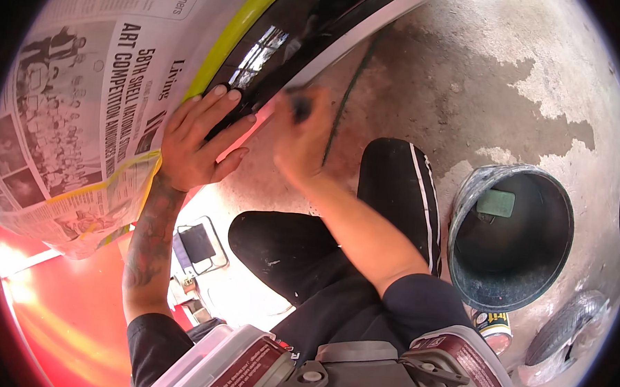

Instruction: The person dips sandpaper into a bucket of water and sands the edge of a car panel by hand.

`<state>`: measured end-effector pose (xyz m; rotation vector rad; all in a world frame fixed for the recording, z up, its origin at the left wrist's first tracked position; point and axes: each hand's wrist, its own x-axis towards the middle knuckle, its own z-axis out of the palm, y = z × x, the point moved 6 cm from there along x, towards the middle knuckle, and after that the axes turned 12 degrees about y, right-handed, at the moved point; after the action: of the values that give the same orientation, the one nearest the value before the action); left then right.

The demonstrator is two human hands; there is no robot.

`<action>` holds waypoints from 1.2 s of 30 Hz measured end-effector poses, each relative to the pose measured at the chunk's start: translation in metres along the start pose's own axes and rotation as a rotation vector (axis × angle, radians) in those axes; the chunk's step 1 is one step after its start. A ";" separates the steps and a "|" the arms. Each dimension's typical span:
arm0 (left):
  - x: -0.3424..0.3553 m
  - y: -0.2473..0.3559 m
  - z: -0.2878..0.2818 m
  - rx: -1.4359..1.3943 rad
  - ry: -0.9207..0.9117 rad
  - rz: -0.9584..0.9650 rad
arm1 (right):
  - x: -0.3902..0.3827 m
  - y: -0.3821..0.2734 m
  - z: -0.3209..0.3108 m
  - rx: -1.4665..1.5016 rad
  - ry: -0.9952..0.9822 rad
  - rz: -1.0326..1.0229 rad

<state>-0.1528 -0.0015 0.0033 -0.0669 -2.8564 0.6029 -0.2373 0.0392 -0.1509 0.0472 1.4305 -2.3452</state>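
Note:
My left hand (203, 137) lies with fingers stretched out over newspaper (78, 107), tape and the lower end of a glossy black panel (260, 56). Yellow-green masking tape (243, 21) runs along the border between paper and panel. Beside the panel's outer edge, my right hand (302, 134) is curled and smeared by motion. It holds a small dark object (300, 109) whose kind the blur hides. A pale grey strip (355, 36) follows the panel's edge, and a red surface (77, 308) of the vehicle body shows below the paper.
At the right stands a dark bucket (460, 235) with a green block (496, 203) inside. A can (492, 324) and a worn tyre (567, 326) are near it. A dark hose or cord (349, 95) crosses the stained concrete floor. My knees are bent below the work.

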 end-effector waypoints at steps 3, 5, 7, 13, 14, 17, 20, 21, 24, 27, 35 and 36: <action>0.003 0.003 -0.002 -0.010 -0.004 -0.005 | -0.018 -0.016 0.013 -0.004 -0.175 -0.213; 0.004 0.002 -0.003 -0.010 -0.012 -0.005 | -0.008 -0.014 0.007 0.087 -0.140 -0.225; 0.004 0.001 -0.001 -0.025 -0.037 -0.009 | 0.024 -0.002 -0.003 -0.009 -0.064 -0.238; 0.001 0.002 -0.001 -0.045 -0.029 0.012 | 0.089 -0.022 -0.016 0.080 0.044 -0.263; 0.002 0.003 -0.002 -0.052 -0.003 0.041 | 0.098 -0.032 -0.019 0.107 0.109 -0.242; 0.001 0.002 -0.001 -0.025 -0.012 0.034 | 0.133 -0.055 -0.022 0.166 0.248 -0.238; 0.001 0.002 -0.001 -0.025 -0.008 0.038 | 0.192 -0.053 -0.025 0.338 0.322 -0.190; 0.001 0.002 0.000 -0.014 -0.010 0.044 | 0.211 -0.050 -0.024 0.480 0.299 -0.160; 0.001 0.002 -0.001 -0.017 -0.001 0.049 | 0.258 -0.033 -0.024 0.675 0.297 0.148; 0.001 0.003 -0.002 -0.009 0.002 0.051 | 0.289 -0.034 -0.026 0.679 0.288 0.251; 0.002 0.005 -0.002 0.007 0.003 0.036 | 0.368 -0.001 -0.021 0.718 0.304 0.524; 0.002 0.005 -0.002 0.019 -0.002 0.036 | 0.375 0.000 -0.019 0.743 0.275 0.526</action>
<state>-0.1546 0.0041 0.0037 -0.1153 -2.8567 0.6380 -0.5866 -0.0613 -0.2454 0.8578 0.4649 -2.3085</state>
